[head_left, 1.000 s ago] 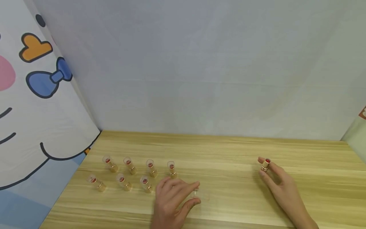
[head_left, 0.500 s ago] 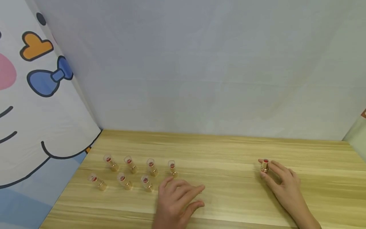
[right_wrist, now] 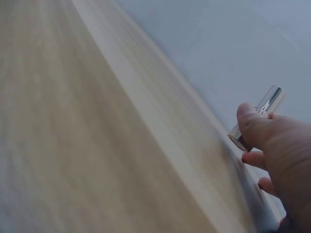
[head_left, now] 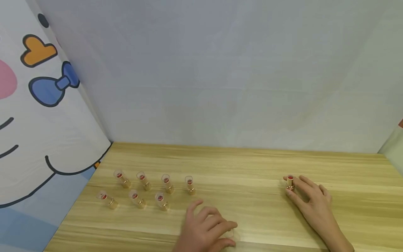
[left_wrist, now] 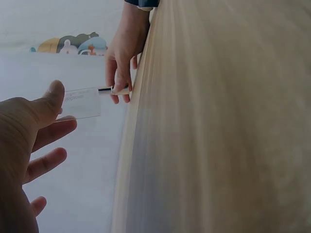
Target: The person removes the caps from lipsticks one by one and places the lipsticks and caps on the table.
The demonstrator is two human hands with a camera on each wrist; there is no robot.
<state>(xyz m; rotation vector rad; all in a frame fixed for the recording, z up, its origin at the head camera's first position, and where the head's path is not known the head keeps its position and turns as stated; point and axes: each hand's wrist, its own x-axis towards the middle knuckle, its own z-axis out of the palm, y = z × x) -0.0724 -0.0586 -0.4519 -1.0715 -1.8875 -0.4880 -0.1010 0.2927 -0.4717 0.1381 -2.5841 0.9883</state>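
Note:
My left hand (head_left: 206,227) pinches a clear plastic lipstick cap (left_wrist: 81,103) between thumb and index finger, its other fingers spread loosely. Low in the head view, that cap is faint against the wood. Farther right, my right hand (head_left: 315,204) grips a gold lipstick tube (head_left: 290,183) by its base, with the red end facing up and bare of a cap. In the right wrist view the thumb covers part of the shiny tube (right_wrist: 269,102). A wide gap separates the two hands.
Several gold lipsticks (head_left: 191,189) with clear caps stand in two rows on the left of the wooden table (head_left: 245,171). The nearest are just beyond my left fingers. A pale cloth (head_left: 220,87) hangs behind, and a cartoon-printed cloth (head_left: 72,140) hangs at the left.
My left hand has moved right and toward the near edge with the clear cap, away from the standing lipsticks. My right hand has shifted slightly left, still holding the lipstick, now more upright.

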